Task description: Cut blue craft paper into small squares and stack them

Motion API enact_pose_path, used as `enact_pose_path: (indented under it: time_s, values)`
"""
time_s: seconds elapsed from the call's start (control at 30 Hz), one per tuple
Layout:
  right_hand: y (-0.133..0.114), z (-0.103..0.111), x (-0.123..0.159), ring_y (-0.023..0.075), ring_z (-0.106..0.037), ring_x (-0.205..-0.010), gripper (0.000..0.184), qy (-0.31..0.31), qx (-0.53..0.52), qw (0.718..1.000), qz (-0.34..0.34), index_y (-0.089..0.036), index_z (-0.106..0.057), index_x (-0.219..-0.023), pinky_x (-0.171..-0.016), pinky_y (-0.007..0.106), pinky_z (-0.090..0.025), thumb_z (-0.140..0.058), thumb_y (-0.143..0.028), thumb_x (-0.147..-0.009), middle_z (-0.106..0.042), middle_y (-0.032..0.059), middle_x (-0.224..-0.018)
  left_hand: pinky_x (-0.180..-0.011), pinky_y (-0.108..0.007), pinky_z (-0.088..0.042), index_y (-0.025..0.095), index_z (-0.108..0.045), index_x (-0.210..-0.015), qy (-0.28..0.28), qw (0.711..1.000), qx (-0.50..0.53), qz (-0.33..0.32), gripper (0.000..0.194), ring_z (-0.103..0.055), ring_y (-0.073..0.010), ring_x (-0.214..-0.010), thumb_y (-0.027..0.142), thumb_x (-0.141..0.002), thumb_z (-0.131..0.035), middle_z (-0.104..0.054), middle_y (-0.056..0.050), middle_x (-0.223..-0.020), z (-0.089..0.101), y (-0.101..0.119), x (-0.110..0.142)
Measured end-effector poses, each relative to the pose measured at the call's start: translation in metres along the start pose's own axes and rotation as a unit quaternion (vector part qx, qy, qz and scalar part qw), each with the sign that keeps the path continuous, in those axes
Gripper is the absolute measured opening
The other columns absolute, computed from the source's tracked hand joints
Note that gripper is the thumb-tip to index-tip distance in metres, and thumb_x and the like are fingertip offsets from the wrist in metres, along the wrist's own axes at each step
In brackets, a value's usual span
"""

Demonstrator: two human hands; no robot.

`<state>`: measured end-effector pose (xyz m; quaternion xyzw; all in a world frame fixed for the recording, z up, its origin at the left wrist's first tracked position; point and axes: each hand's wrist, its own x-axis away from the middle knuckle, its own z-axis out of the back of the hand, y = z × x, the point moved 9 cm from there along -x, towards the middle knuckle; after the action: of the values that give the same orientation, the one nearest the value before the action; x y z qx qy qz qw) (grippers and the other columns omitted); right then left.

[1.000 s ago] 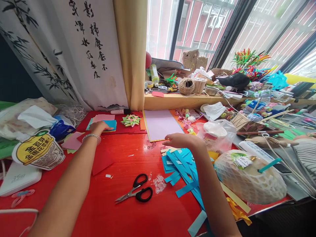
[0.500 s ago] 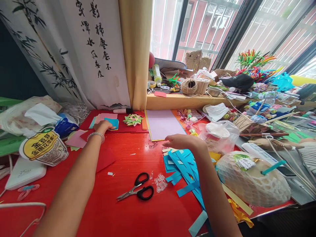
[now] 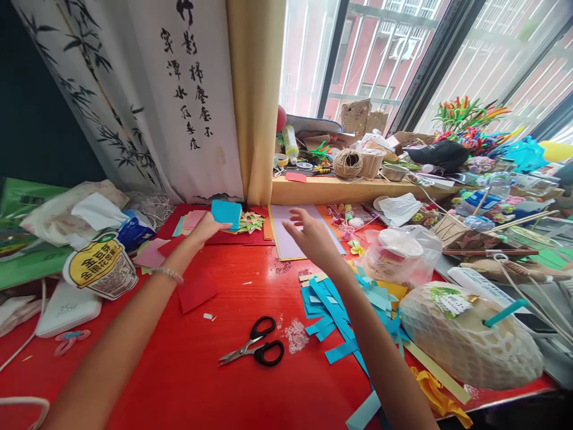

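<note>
My left hand (image 3: 206, 230) grips a small stack of blue paper squares (image 3: 226, 215), thumb along its lower edge, raised in front of a folded green paper star (image 3: 252, 221) that it partly covers. Pink paper squares (image 3: 192, 220) lie behind that wrist. My right hand (image 3: 307, 233) is open, fingers apart and slightly curled, above the lilac paper sheet (image 3: 286, 242); nothing is in it. Under my right forearm spreads a pile of blue paper strips (image 3: 331, 304). Black-handled scissors (image 3: 255, 346) rest on the red table with their blades partly apart.
A netted coconut (image 3: 470, 334) with a straw stands at the right edge. To the left are a juice-labelled cup (image 3: 101, 269) and a white power bank (image 3: 69, 310). Craft supplies crowd the window sill, including a ball of twine (image 3: 348, 163). Red paper (image 3: 197, 289) lies near my left forearm.
My left hand has lifted the blue squares off the paper pile and moved right. My right hand has risen and shifted over the lilac sheet. The view has turned slightly left.
</note>
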<state>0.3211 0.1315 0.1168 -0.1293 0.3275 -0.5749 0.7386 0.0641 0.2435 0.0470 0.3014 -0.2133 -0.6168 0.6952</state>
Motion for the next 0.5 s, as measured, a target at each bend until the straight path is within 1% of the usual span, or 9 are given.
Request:
enact_pose_path:
  time_s: [0.07,0.13,0.2,0.27,0.33,0.37,0.4,0.43,0.5]
  values:
    - [-0.002,-0.021,-0.001,0.0205,-0.051,-0.111,0.066,-0.026,-0.159,0.986,-0.033,-0.016,-0.028,-0.133,-0.086,0.03,-0.042,-0.047,-0.05,-0.08,-0.049,0.0149,-0.126,-0.067,-0.027,-0.047,0.017,-0.055,-0.109,-0.022,0.996,0.066,-0.049,0.047,-0.061,-0.0193,-0.083,0.046,-0.073,-0.059,-0.066,-0.005,-0.096,-0.005,0.019,0.028]
    - [-0.01,-0.047,0.003,0.0199,-0.052,-0.109,0.072,-0.081,-0.291,0.952,-0.053,-0.017,-0.025,-0.134,-0.084,0.029,-0.044,-0.051,-0.052,-0.077,-0.049,0.0147,-0.127,-0.064,-0.03,-0.047,0.013,-0.052,-0.11,-0.073,0.959,0.249,-0.116,0.056,-0.061,-0.0209,-0.079,0.049,-0.068,-0.062,-0.065,-0.009,-0.095,-0.012,0.043,0.061]
    - [-0.024,-0.064,0.008,0.0185,-0.057,-0.097,0.059,-0.119,-0.376,0.918,-0.042,-0.018,-0.036,-0.126,-0.078,0.029,-0.046,-0.05,-0.05,-0.078,-0.057,0.0116,-0.116,-0.065,-0.031,-0.048,0.014,-0.05,-0.109,-0.094,0.938,0.308,-0.132,0.059,-0.061,-0.0216,-0.081,0.048,-0.064,-0.067,-0.064,-0.009,-0.098,-0.017,0.054,0.091]
    - [-0.037,-0.069,0.013,0.0164,-0.058,-0.082,0.041,-0.134,-0.398,0.907,-0.013,-0.017,-0.049,-0.108,-0.07,0.028,-0.046,-0.048,-0.046,-0.079,-0.062,0.007,-0.096,-0.071,-0.033,-0.049,0.018,-0.044,-0.115,-0.096,0.938,0.304,-0.139,0.064,-0.06,-0.0226,-0.089,0.045,-0.062,-0.069,-0.061,-0.009,-0.107,-0.019,0.055,0.115]
    - [-0.045,-0.06,0.016,0.015,-0.055,-0.073,0.03,-0.108,-0.355,0.929,0.018,-0.016,-0.055,-0.09,-0.066,0.027,-0.045,-0.048,-0.043,-0.079,-0.061,0.0034,-0.081,-0.078,-0.035,-0.048,0.02,-0.041,-0.117,-0.098,0.958,0.218,-0.161,0.053,-0.059,-0.0222,-0.096,0.049,-0.075,-0.054,-0.059,-0.011,-0.112,-0.023,0.045,0.133]
    - [-0.047,-0.05,0.017,0.0146,-0.053,-0.071,0.027,-0.074,-0.319,0.944,0.029,-0.016,-0.056,-0.085,-0.065,0.027,-0.044,-0.049,-0.042,-0.079,-0.06,0.0021,-0.077,-0.08,-0.036,-0.048,0.02,-0.04,-0.117,-0.102,0.97,0.144,-0.167,0.048,-0.058,-0.0225,-0.098,0.05,-0.08,-0.046,-0.058,-0.011,-0.113,-0.027,0.033,0.141]
    - [-0.049,-0.038,0.019,0.0143,-0.052,-0.07,0.026,-0.034,-0.282,0.958,0.04,-0.016,-0.056,-0.082,-0.065,0.027,-0.043,-0.05,-0.041,-0.079,-0.058,0.0011,-0.074,-0.085,-0.039,-0.046,0.019,-0.042,-0.118,-0.1,0.974,0.116,-0.164,0.049,-0.056,-0.0251,-0.104,0.05,-0.08,-0.044,-0.057,-0.014,-0.115,-0.028,0.017,0.146]
    - [-0.052,-0.024,0.022,0.014,-0.051,-0.069,0.024,0.006,-0.255,0.966,0.05,-0.016,-0.056,-0.083,-0.065,0.027,-0.043,-0.05,-0.04,-0.08,-0.057,0.0005,-0.072,-0.092,-0.043,-0.041,0.017,-0.041,-0.12,-0.094,0.978,0.089,-0.163,0.053,-0.049,-0.0282,-0.115,0.05,-0.079,-0.047,-0.052,-0.017,-0.124,-0.028,-0.001,0.151]
    - [-0.06,0.001,0.03,0.0138,-0.051,-0.069,0.024,0.061,-0.246,0.965,0.067,-0.018,-0.057,-0.09,-0.065,0.027,-0.043,-0.052,-0.039,-0.079,-0.058,-0.0003,-0.073,-0.103,-0.045,-0.029,0.013,-0.035,-0.13,-0.101,0.973,-0.062,-0.199,0.061,-0.029,-0.0294,-0.13,0.049,-0.081,-0.041,-0.035,-0.019,-0.139,-0.031,-0.034,0.163]
